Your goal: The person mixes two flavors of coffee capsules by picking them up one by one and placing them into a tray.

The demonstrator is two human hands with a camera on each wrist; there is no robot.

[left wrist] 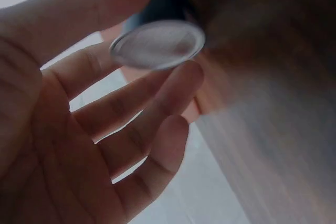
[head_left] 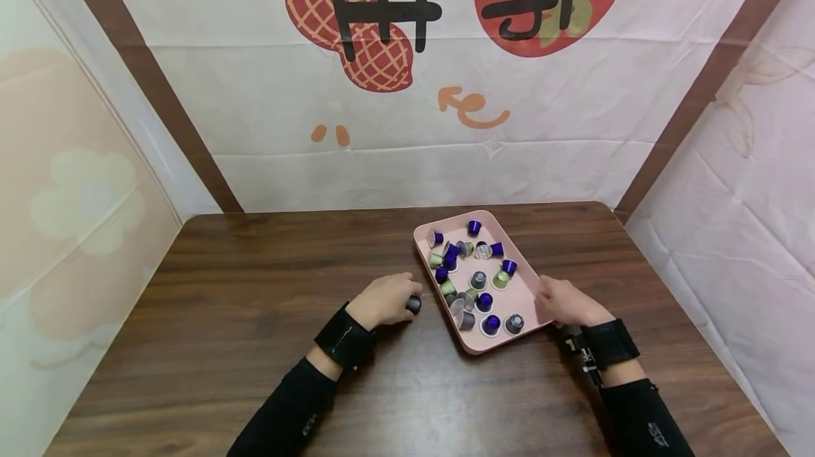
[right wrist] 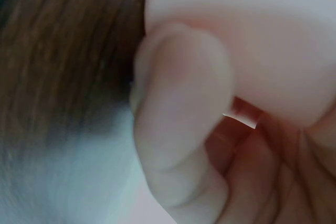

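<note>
My left hand pinches a dark coffee capsule just off the left side of a pink tray. In the left wrist view the capsule's silver foil lid faces the camera, between thumb and fingers. My right hand grips the tray's right edge; in the right wrist view its thumb lies on the pink rim. Blue, green and grey capsules lie scattered in the tray, among them a blue capsule and a grey capsule near the front.
The tray stands slightly turned on a brown wood-grain table, right of its middle. Behind the table hangs a white printed cloth, with further pale cloths at the left and right sides.
</note>
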